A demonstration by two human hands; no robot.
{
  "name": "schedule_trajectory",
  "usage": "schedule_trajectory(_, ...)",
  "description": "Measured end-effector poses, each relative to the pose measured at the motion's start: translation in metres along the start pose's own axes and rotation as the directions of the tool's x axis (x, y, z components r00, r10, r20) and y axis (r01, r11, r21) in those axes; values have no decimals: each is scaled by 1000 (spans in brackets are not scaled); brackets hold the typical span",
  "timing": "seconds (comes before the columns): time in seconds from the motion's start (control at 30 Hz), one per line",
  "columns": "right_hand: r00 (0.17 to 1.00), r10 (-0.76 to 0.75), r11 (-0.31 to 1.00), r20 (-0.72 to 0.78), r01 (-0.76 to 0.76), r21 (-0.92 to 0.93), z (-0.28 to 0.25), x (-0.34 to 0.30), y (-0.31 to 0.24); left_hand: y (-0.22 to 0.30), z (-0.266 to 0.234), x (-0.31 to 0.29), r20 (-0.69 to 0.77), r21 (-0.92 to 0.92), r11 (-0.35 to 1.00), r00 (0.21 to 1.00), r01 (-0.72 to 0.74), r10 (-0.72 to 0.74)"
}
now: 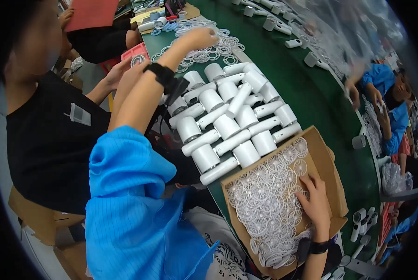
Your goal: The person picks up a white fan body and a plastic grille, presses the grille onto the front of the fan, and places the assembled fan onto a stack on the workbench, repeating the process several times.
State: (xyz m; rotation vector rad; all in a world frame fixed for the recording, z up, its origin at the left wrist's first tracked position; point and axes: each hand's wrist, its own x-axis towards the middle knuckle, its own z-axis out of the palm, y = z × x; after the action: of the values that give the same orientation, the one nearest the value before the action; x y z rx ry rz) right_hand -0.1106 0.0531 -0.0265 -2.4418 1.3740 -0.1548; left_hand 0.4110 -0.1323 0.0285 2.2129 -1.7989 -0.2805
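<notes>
My left hand (200,39) reaches over the pile of white plastic rings (204,55) at the far end of the bench. Its fingers are curled together, and whatever they hold is hidden. My right hand (315,201) is in an open cardboard box (328,161), its fingers spread at the edge of a heap of white round spoked grilles (265,200). Nothing shows in its grasp. Between my hands lie several white hair-dryer-shaped housings (227,126) in close rows, with wide round heads and straight handles. One lies across the top of the others.
A person in black on the left holds a white ring (137,59) beside a pink tray (135,52). A green conveyor belt (330,107) runs along the right with more white housings (311,59). People in blue work beyond it. Clear plastic sheeting (349,28) hangs at upper right.
</notes>
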Motion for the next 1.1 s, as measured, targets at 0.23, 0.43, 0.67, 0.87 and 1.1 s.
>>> schedule_trajectory(0.23,982,180,959,62,-189,209,-4,7,3,-93,-31,74,-6,359,879,942,314,-335)
schedule_trajectory(0.43,928,270,827,256,-359,432,-14,21,24,-255,-77,140,42,718,666,943,200,-329)
schedule_trajectory(0.67,856,390,863,340,-469,189,-21,4,7,-333,-78,183,-86,733,622,945,275,-317)
schedule_trajectory(0.87,744,540,786,394,-613,80,-28,32,-13,-341,-55,203,-19,813,541,937,217,-348)
schedule_trajectory(1.1,579,619,578,531,-794,191,-15,11,2,-368,-36,231,44,628,735,930,257,-364)
